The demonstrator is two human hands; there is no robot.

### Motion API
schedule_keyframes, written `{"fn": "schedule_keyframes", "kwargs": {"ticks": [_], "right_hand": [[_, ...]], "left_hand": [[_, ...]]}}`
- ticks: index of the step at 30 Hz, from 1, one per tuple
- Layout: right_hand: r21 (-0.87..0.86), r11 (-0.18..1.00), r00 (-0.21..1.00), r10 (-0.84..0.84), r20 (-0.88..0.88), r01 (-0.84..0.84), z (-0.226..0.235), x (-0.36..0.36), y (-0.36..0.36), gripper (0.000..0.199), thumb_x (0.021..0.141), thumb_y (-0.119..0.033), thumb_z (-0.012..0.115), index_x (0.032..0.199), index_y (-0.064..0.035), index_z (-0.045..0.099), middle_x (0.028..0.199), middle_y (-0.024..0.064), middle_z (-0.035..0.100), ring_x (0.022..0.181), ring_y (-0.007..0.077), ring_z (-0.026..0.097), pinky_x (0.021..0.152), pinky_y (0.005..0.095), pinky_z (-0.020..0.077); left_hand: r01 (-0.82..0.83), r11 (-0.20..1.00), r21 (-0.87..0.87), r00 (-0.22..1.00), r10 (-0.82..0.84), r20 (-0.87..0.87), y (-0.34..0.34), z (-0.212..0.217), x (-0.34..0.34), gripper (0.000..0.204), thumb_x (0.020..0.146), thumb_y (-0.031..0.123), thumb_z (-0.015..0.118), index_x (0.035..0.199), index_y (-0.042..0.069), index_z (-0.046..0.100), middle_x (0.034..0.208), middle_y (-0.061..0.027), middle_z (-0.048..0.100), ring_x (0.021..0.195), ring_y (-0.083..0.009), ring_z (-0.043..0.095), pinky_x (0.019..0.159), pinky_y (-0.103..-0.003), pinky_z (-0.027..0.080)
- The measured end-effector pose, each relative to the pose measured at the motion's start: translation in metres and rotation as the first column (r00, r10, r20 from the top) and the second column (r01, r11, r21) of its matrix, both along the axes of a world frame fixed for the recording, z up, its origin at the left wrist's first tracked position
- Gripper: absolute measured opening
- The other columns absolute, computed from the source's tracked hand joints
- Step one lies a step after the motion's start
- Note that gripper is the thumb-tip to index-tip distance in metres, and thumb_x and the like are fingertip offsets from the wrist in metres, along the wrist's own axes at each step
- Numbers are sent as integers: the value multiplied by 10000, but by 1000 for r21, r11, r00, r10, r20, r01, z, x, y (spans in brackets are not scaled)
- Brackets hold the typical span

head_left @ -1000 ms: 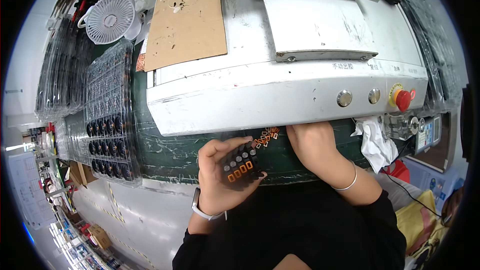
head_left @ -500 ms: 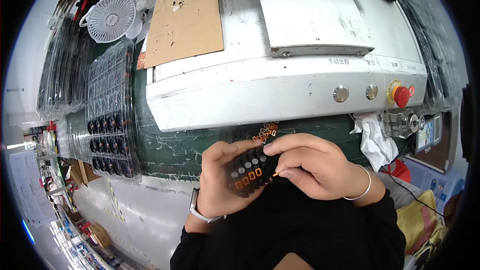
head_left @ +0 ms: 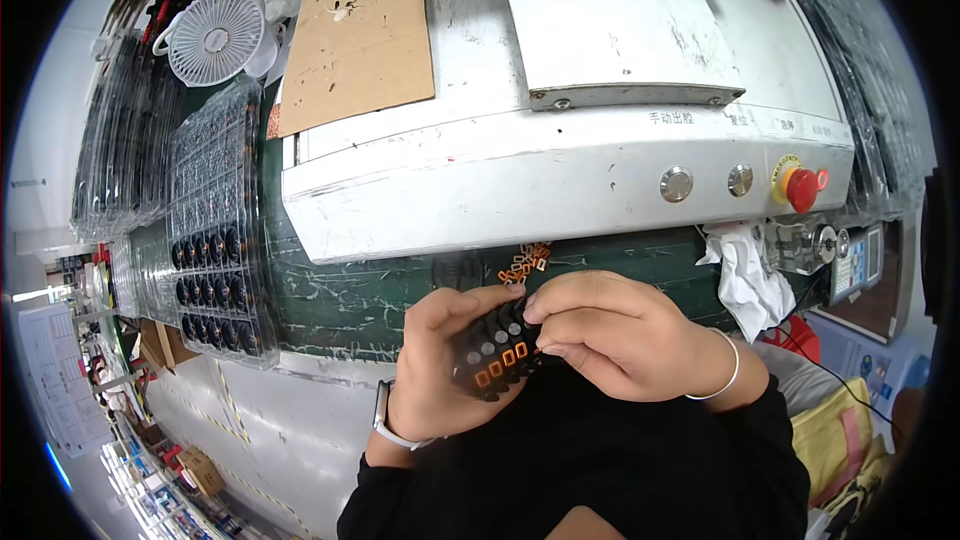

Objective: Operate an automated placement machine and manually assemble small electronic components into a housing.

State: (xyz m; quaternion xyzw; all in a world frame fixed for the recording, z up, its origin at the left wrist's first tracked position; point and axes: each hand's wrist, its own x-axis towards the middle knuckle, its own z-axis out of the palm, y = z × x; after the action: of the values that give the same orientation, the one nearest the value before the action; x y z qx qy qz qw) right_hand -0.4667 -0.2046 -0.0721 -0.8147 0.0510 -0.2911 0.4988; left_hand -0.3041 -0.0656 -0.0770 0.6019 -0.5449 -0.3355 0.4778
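Observation:
My left hand (head_left: pixel 440 365) is closed around a row of black parts (head_left: pixel 490 395), tilted up to the right. Each part shows a round silver disc, and several carry an orange rectangular ring (head_left: pixel 508 357). At the row's right end, my right hand (head_left: pixel 625 340) is pinched, thumb and forefinger against the last part. A sliver of a small orange piece (head_left: pixel 537 348) shows at its fingertips; the rest is hidden. Just beyond the hands, a loose pile of orange rings (head_left: pixel 525 262) lies on the green tabletop (head_left: pixel 340 305).
A white machine (head_left: pixel 480 200) with metal buttons and a red emergency knob (head_left: pixel 799 190) spans the far side. Clear trays (head_left: pixel 215 240) of round black parts stand left, below a white fan (head_left: pixel 215 38). Crumpled white tissue (head_left: pixel 745 280) lies right, and brown cardboard (head_left: pixel 365 40) rests on the machine.
The small orange piece in my right fingertips has moved from beside the row to its right end. My left hand has tilted the row slightly and shifted it a little right.

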Motion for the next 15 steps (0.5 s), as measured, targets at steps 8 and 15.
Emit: {"fn": "schedule_keyframes", "kwargs": {"ticks": [8,15], "right_hand": [[-102,993,998,-63,6,63,-4,1,3,149,751,37,713,876,15,634,1022,128,623,917,280,657,771,348,547],[164,984,987,-45,-153,70,3,-2,0,159,756,-3,746,847,-14,615,982,121,621,859,266,641,755,321,535]], "left_hand": [[3,1000,-15,998,-2,56,-3,3,0,782,645,-80,793,1203,13,252,1199,-252,567,1055,-300,627,869,-340,516],[20,1000,17,995,-22,100,-4,4,0,798,619,-81,804,1199,46,272,1199,-237,577,1074,-266,619,909,-329,508]]}}
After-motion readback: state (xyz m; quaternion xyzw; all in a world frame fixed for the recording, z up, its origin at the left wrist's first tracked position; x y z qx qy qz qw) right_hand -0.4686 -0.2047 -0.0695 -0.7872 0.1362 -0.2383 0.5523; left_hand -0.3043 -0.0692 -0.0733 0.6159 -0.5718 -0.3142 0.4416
